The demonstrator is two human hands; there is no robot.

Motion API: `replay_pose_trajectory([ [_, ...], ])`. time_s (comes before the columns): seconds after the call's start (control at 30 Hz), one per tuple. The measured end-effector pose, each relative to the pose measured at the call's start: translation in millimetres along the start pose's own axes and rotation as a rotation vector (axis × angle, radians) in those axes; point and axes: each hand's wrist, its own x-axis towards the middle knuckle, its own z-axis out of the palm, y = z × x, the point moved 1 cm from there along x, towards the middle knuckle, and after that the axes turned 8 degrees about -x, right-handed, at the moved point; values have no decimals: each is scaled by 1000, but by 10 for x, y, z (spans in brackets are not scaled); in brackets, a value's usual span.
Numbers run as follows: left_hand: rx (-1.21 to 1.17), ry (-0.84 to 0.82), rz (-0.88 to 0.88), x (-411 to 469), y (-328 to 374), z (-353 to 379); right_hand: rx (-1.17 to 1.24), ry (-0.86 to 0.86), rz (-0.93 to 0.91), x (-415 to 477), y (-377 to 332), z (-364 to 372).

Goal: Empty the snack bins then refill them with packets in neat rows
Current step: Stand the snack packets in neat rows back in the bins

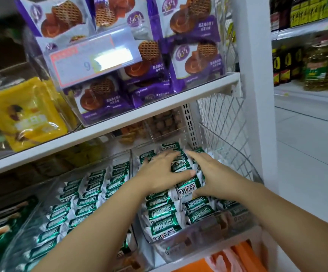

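Oil bottles stand on the shelf right of a wire mesh panel.

Green-and-white packets fill two adjoining clear bins, lying in rough rows.

My left arm came in from the lower left and my right arm from the lower right, both bare and angled inward. My left hand lay palm down, fingers spread and nearly straight, thumb stretched toward my right hand. That one was also palm down, fingers straight and together, thumb held apart below. The fingertips of the two hands almost met.
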Motion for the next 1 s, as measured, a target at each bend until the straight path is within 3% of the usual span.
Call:
replay_pose_trajectory([
  [0.17,206,-134,-97,13,1,86,6,-101,-17,58,47,11],
  [0.57,178,-103,-216,134,11,32,-20,-65,-15,70,24,72],
  [0.67,180,47,-157,235,71,54,59,-100,5,53,43,33],
  [1.0,147,-72,-105,168,-71,204,170,-173,66,60,75,-91],
])
